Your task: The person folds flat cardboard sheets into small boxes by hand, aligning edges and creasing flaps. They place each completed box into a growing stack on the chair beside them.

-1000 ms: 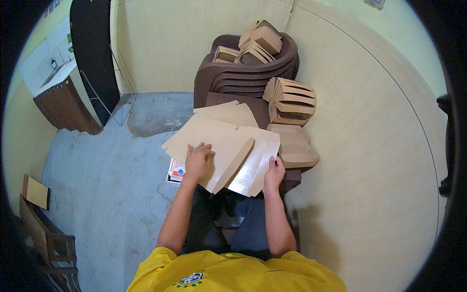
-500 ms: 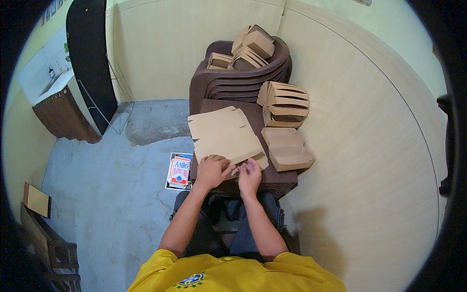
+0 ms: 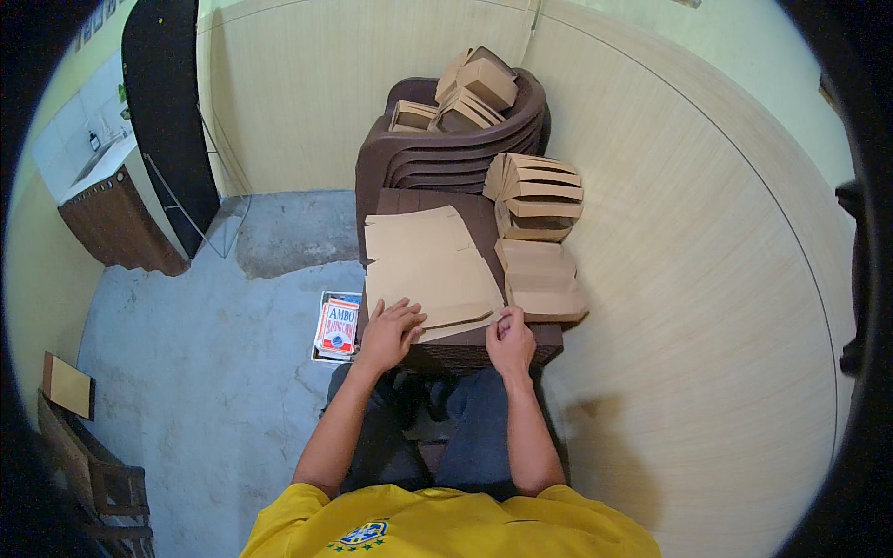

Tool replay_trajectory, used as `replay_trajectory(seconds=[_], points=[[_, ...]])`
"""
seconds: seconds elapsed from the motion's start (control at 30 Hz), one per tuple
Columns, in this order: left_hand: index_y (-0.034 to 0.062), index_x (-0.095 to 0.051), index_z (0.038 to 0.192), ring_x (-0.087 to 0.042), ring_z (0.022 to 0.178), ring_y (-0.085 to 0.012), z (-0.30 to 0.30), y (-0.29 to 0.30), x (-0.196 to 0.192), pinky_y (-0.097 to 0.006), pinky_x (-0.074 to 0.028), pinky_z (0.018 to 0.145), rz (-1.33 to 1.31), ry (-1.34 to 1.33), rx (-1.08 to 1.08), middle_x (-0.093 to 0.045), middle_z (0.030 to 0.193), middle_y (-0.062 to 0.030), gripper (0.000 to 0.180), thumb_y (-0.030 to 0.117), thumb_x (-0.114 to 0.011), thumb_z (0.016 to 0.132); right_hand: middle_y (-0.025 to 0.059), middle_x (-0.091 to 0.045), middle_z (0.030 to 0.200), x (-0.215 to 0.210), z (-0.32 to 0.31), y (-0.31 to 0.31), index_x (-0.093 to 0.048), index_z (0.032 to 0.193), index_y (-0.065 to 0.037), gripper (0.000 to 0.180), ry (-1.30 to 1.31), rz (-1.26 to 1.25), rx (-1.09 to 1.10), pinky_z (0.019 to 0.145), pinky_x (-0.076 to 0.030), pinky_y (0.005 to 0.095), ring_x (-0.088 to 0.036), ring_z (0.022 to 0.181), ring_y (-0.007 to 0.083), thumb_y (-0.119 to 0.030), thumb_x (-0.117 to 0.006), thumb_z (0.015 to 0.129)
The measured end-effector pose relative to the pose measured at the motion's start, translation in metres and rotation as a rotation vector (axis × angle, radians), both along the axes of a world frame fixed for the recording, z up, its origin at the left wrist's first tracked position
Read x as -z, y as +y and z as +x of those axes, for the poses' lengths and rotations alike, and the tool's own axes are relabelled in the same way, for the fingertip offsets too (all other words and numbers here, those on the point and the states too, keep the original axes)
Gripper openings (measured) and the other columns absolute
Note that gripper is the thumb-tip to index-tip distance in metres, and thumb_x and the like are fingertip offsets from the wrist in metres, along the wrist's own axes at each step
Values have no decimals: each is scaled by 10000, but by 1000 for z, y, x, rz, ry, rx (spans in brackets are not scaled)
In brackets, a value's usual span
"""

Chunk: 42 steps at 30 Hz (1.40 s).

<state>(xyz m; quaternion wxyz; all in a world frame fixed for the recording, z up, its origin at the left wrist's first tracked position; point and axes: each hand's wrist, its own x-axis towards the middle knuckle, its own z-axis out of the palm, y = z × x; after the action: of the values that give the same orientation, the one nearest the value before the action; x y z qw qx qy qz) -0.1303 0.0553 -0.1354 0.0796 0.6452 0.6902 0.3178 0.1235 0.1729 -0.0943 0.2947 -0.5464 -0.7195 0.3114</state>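
Observation:
A flat brown cardboard box blank (image 3: 430,260) lies on a dark brown woven-look surface (image 3: 396,199) in front of me. Its near edge is folded up in a narrow strip, with slits along the sides. My left hand (image 3: 389,333) rests on the near left part of the blank, fingers spread and palm down. At the near right corner, my right hand (image 3: 511,344) has its fingers curled, thumb and forefinger pinching the corner flap. Beside that hand, to the right, sits a partly folded open cardboard box (image 3: 541,279).
Behind it stands a nested stack of folded cardboard boxes (image 3: 539,195). More boxes (image 3: 473,93) lie on stacked brown plastic chairs (image 3: 409,153). A curved wooden panel wall (image 3: 688,279) bounds the right. On the floor at left is a bin (image 3: 337,325) holding red-and-white packs.
My right hand has moved right, from the middle of the near edge to the blank's right corner. The left hand has shifted slightly, its fingers spreading. The near strip sits lower.

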Motion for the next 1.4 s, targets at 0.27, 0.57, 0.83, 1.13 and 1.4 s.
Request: replay_trajectory(seconds=[0.27,0.57,0.83,1.13,1.4], points=[[197,-742,1393,-462,1570,-275,1,-2,8,-622,-204,1333,6,-5,-3,-640,1562,-44,359,306,-679,1057,193,-676,1363,20,50,20,-756,1324,-142,366,-396,671,254,1148,-398,617,-544,1380,422,-237,-681,978],[187,-756,1371,-479,1556,-281,2,-6,3,-593,-225,1334,41,-27,-1,-659,1539,-51,339,290,-674,1059,202,-617,1477,49,62,30,-709,1419,-134,444,-349,685,161,1191,-364,653,-513,1420,432,-229,-675,987],[139,-773,1314,-576,1446,-297,2,-6,-13,-545,-338,1283,48,105,4,-722,1443,-64,309,236,-673,1037,222,-564,1479,9,43,23,-607,1487,-85,657,-371,811,253,1187,-370,638,-486,1426,438,-111,-671,833],[120,-816,1145,-770,1044,-301,7,-9,-13,-447,-618,866,226,176,-36,-812,1114,-90,242,157,-734,920,185,-607,1404,-2,-10,-29,-636,1412,-35,543,-239,825,-410,1217,-364,589,-543,1369,395,-163,-736,893],[157,-858,1076,-776,944,-340,-6,-14,-36,-448,-603,846,-3,-62,-79,-809,942,-115,234,350,-780,968,112,-728,1113,5,-25,3,-740,1086,-50,220,-137,554,-588,1131,-451,538,-645,1165,357,-253,-673,1037]])
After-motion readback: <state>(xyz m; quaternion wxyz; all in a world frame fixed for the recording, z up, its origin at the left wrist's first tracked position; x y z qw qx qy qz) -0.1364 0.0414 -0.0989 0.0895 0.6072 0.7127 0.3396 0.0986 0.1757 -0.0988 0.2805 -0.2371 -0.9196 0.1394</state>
